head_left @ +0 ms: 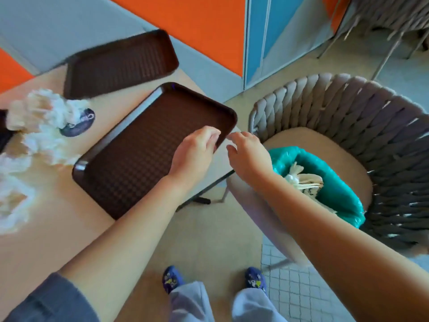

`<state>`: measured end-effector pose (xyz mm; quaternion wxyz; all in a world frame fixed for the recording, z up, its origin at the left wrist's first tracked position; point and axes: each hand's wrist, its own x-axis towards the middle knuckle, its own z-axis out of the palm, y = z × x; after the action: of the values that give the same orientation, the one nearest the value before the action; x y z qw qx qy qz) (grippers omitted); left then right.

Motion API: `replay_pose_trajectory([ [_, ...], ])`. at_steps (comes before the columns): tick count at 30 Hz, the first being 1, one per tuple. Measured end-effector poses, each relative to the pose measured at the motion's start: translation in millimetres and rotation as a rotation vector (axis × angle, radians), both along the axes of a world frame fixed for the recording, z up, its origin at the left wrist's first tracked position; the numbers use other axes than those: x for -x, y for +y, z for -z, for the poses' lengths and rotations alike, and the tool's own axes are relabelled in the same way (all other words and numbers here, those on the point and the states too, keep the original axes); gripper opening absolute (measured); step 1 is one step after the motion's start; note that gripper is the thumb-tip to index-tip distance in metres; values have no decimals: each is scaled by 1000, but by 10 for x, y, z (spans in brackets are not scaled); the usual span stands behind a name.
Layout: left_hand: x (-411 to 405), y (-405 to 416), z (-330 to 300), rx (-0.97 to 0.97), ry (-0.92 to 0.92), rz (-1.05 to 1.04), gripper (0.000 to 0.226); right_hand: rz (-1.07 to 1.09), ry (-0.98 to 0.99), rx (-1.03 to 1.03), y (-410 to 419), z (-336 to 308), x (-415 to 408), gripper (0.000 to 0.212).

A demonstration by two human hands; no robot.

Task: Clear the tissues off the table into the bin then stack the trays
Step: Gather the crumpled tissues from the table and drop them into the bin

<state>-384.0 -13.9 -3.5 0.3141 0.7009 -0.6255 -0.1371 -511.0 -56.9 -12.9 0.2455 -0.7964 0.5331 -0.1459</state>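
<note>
1. The crumpled white paper tissues lie in a loose heap on the pale wooden table, at its far left side, with more clumps trailing down the left edge of the view. They are well apart from both hands, off to the left.
2. The left hand hovers over the right corner of the nearer dark brown rectangular plastic tray. Its fingers are curled and partly closed, close to the tray's rim; whether they touch it I cannot tell. It holds no tissue.
3. The right hand hangs just beside the left one, past the table's edge, between the tray corner and the small bin lined with a teal plastic bag. Its fingers are loosely bent and seem empty, though blur leaves that uncertain.
4. The bin sits on the seat of a grey woven-rope chair, to the right of the table; some whitish waste already lies inside it.
5. The relation that matters: tissues to the far left, bin to the right, both hands between them. The left hand is the nearer to the heap, which spreads roughly along the table's left edge, so I judge it the natural one to reach across the tray.
6. A second dark brown tray lies further back, apart from the first; stacking is not yet done.
</note>
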Motion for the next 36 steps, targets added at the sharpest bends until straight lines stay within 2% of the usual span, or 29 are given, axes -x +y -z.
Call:
replay_pose_trajectory([
  [3, -589, 245, -178, 13, -26, -80, 30, -68, -41, 50, 116, -201, -554, 35],
  [8, -1643, 696, -361, 58, -42, -205, 26, -172, -75, 82, 429, -421, -1603, 35],
  [19, -3458, 1658, -191, -37, 23, -469, 25, -378, -32, 31, 1012, -389, -3593, 34],
  [23, -3823, 2011, 18, -133, -19, -533, 28, -439, 27, -7, 1098, -229, -4036, 37],
  [28, -4080, 2270, 272, -502, -89, -578, 71, -522, 138, -63, 1092, 45, -4427, 43],
  [30, -4140, 2293, 376, -603, -113, -561, 80, -581, 208, -85, 1058, 134, -4535, 49],
  [32, -4178, 2267, 479, -610, -70, -569, 77, -653, 281, -119, 1005, 217, -4618, 60],
  [34, -4197, 2194, 583, -549, -41, -580, 63, -736, 367, -159, 961, 295, -4669, 72],
  [36, -4214, 2110, 678, -451, 0, -575, 49, -817, 407, -163, 932, 366, -4700, 74],
])
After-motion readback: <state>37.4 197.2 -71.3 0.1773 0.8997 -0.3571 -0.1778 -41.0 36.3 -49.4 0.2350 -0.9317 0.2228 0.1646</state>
